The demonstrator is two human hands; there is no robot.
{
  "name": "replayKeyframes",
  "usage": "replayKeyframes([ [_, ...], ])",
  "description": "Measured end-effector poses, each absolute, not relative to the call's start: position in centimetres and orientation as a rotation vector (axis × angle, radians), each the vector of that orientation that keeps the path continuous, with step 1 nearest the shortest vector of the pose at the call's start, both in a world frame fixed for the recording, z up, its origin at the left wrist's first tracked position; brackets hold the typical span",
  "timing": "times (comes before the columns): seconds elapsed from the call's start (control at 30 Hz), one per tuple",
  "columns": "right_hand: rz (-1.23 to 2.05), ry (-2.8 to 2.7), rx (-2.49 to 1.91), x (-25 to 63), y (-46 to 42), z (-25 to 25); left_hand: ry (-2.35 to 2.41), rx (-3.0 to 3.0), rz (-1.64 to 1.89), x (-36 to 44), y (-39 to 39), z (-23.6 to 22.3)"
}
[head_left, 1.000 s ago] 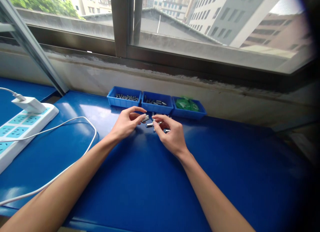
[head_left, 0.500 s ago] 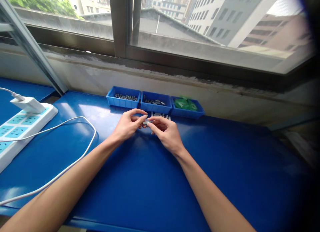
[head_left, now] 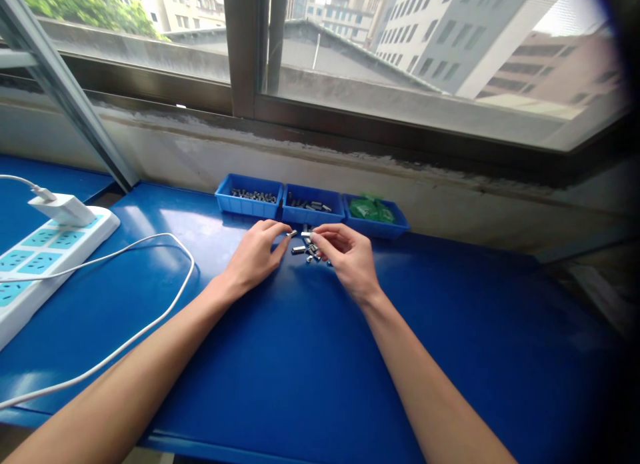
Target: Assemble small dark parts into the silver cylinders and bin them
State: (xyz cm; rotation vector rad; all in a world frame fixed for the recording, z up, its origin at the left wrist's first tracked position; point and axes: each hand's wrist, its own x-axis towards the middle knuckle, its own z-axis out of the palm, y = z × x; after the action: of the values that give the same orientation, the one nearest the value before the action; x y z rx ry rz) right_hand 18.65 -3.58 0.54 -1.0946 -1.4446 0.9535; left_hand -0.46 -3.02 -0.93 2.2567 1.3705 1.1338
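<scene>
On the blue table (head_left: 300, 357), my left hand (head_left: 256, 254) pinches a small metal piece (head_left: 293, 234) at its fingertips. My right hand (head_left: 350, 257) faces it and pinches another small metal piece (head_left: 306, 235). The two pieces sit a short gap apart. Just below the fingertips lies a little heap of loose metal pieces (head_left: 309, 252) on the table. Both hands rest just in front of the middle tray.
Three blue trays stand against the wall: the left tray (head_left: 249, 195) and middle tray (head_left: 313, 205) hold metal parts, the right tray (head_left: 377, 214) holds green bags. A white power strip (head_left: 45, 254) with a charger (head_left: 60, 209) and white cable (head_left: 150, 241) lies left.
My hands met at the fingertips half a second ago and have now drawn slightly apart, each with a small piece, moving a bit further toward the trays.
</scene>
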Motion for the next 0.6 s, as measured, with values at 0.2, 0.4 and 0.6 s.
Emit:
replayKeyframes([
  [0.2,0.513,-1.425,-1.277,19.8,-0.2,1.0,1.263,2.681,0.705,-0.4,-3.0,-1.5],
  [0.4,0.277,-1.462,-1.498,19.2,2.3,1.3,1.208,2.742,0.594,-0.6,-2.9,-1.7],
  [0.6,0.324,-1.477,-1.472,18.4,1.6,1.9,1.371,2.666,0.742,-0.9,-3.0,-1.4],
])
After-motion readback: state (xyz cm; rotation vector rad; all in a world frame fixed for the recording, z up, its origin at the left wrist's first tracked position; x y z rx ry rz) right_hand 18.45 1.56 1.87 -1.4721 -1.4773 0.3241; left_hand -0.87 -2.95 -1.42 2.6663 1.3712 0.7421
